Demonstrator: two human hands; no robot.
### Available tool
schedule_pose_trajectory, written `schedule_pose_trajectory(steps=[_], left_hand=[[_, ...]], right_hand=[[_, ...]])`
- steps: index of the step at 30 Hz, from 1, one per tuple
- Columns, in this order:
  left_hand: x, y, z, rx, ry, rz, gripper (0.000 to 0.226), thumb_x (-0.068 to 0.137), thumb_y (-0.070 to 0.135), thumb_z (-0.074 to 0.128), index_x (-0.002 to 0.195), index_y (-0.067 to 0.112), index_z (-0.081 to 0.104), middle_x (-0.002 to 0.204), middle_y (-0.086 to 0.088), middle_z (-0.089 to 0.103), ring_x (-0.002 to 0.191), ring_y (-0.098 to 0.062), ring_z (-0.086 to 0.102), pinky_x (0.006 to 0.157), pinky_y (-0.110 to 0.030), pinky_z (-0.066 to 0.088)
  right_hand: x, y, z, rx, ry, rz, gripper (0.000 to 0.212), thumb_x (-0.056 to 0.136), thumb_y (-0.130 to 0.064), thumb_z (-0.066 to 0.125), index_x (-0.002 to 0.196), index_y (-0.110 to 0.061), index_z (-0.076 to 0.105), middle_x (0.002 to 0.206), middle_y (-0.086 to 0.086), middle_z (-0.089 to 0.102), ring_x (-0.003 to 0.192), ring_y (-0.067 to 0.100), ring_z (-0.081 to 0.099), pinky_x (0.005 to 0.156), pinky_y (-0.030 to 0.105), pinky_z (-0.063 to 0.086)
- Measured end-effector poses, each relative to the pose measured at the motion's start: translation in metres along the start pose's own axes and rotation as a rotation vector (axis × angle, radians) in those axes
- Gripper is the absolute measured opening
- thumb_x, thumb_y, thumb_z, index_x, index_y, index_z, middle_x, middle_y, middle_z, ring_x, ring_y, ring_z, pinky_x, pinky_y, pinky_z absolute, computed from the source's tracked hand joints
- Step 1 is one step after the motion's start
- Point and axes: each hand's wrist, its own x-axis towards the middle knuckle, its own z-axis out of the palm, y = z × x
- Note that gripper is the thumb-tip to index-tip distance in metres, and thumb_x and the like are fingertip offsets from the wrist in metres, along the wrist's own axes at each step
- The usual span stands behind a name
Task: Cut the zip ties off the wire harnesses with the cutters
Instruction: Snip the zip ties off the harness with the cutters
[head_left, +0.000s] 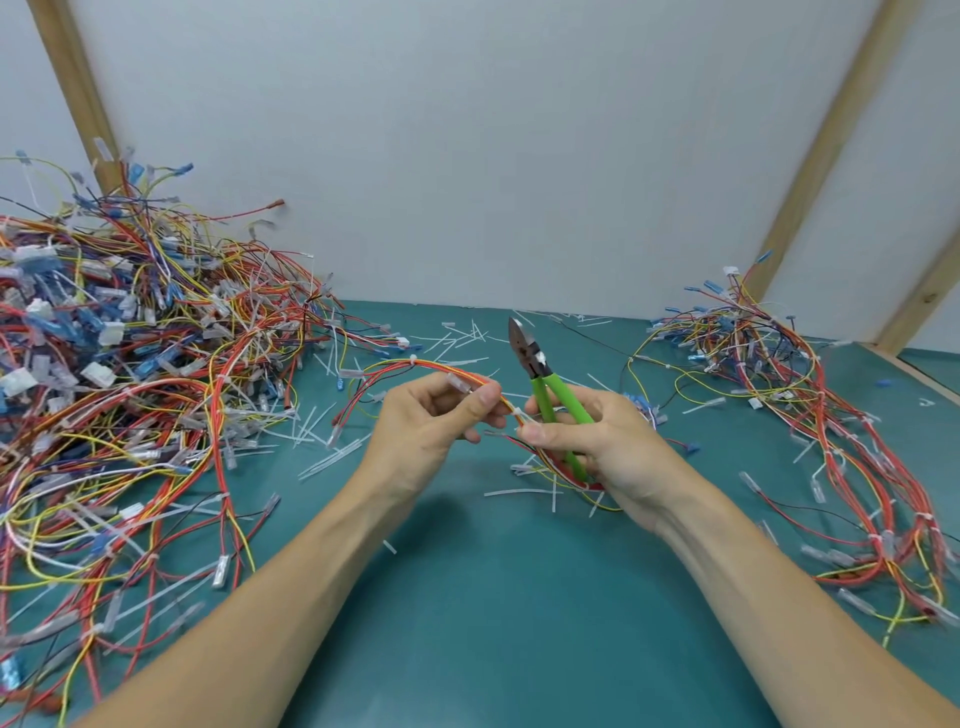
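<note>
Left hand (431, 415): pinches the harness (415, 366) above the mat's middle.
Right hand (587, 441): grips the green cutters (540, 374), tip up, and pinches a zip tie (519, 415).
Mat (493, 597): bare near the front edge.
Piles: big pile (130, 364) left, small pile (831, 415) right.

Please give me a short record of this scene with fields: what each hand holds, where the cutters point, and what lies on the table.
left hand: pinches the wire harness
right hand: grips the green-handled cutters and pinches the same harness
cutters: blades point up, away from the wires, closed
big wire pile: left side of the table
smaller wire pile: right side
cut zip tie pieces: scattered on the table
</note>
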Motion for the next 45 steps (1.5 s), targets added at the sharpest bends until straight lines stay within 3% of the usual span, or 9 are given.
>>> schedule_pose_trajectory(steps=[5,8,10,14,21,29,37,42,45], left_hand=[[0.002,-0.001,0.0,-0.031,0.165,-0.055,0.013,0.089,0.016,0.074,0.084,0.005,0.068,0.077,-0.01,0.077,0.076,-0.022,0.077,0.057,-0.021,0.054],[0.003,-0.001,-0.005,-0.104,0.289,-0.147,0.014,0.09,0.017,0.074,0.084,0.007,0.067,0.08,-0.008,0.078,0.08,-0.02,0.077,0.057,-0.02,0.055],[0.003,-0.001,-0.009,-0.178,0.337,-0.215,0.013,0.091,0.019,0.073,0.083,0.01,0.068,0.082,-0.005,0.078,0.081,-0.016,0.077,0.058,-0.018,0.056],[0.004,-0.001,-0.013,-0.267,0.422,-0.295,0.011,0.091,0.015,0.073,0.083,0.011,0.067,0.079,-0.003,0.078,0.077,-0.013,0.077,0.062,-0.019,0.058],[0.006,-0.002,-0.014,-0.116,0.517,-0.236,0.012,0.09,0.011,0.073,0.082,0.006,0.065,0.07,-0.003,0.076,0.071,-0.014,0.076,0.06,-0.022,0.057],[0.003,-0.006,-0.003,-0.026,0.514,-0.156,0.014,0.089,0.012,0.074,0.087,0.001,0.067,0.07,-0.005,0.076,0.071,-0.017,0.077,0.055,-0.02,0.055],[0.001,-0.005,0.0,0.023,0.499,-0.113,0.013,0.09,0.012,0.073,0.083,0.003,0.066,0.067,-0.003,0.075,0.07,-0.016,0.076,0.056,-0.019,0.056],[0.0,-0.005,-0.001,0.054,0.5,-0.097,0.013,0.089,0.012,0.073,0.08,0.006,0.066,0.067,-0.004,0.075,0.069,-0.016,0.076,0.057,-0.02,0.056],[0.001,-0.006,-0.001,0.065,0.5,-0.091,0.014,0.09,0.011,0.073,0.078,0.007,0.066,0.069,-0.006,0.075,0.069,-0.016,0.076,0.058,-0.021,0.057]], right_hand=[[0.002,0.01,0.009,-0.221,0.265,-0.303,0.019,0.084,-0.019,0.086,0.093,-0.019,0.07,0.079,-0.012,0.075,0.069,0.005,0.069,0.063,0.02,0.052],[0.0,0.016,0.009,-0.687,0.568,-0.531,0.03,0.082,-0.051,0.083,0.095,-0.031,0.066,0.086,-0.02,0.072,0.078,0.005,0.068,0.069,0.026,0.052],[-0.001,0.017,0.006,-0.866,0.621,-0.556,0.039,0.079,-0.065,0.077,0.095,-0.032,0.066,0.086,-0.02,0.07,0.074,0.004,0.064,0.068,0.029,0.052],[0.0,0.014,0.001,-0.984,0.619,-0.548,0.041,0.078,-0.07,0.074,0.093,-0.032,0.069,0.083,-0.018,0.07,0.076,0.008,0.066,0.067,0.031,0.051],[0.001,0.011,-0.001,-1.019,0.524,-0.511,0.044,0.073,-0.074,0.066,0.094,-0.036,0.074,0.086,-0.02,0.074,0.083,0.009,0.067,0.069,0.031,0.052],[0.004,0.016,-0.003,-0.986,0.515,-0.498,0.048,0.071,-0.08,0.061,0.092,-0.039,0.073,0.082,-0.026,0.071,0.08,-0.002,0.061,0.065,0.007,0.036],[0.003,0.015,0.0,-0.957,0.533,-0.469,0.049,0.071,-0.083,0.06,0.09,-0.04,0.075,0.076,-0.027,0.07,0.075,-0.004,0.061,0.062,0.011,0.039],[0.002,0.015,0.0,-0.959,0.514,-0.452,0.051,0.068,-0.083,0.059,0.09,-0.041,0.077,0.063,-0.032,0.059,0.074,-0.022,0.055,0.058,0.011,0.033],[0.004,0.016,-0.002,-0.951,0.503,-0.456,0.052,0.068,-0.083,0.06,0.09,-0.04,0.078,0.069,-0.027,0.067,0.076,-0.017,0.057,0.058,0.012,0.035]])
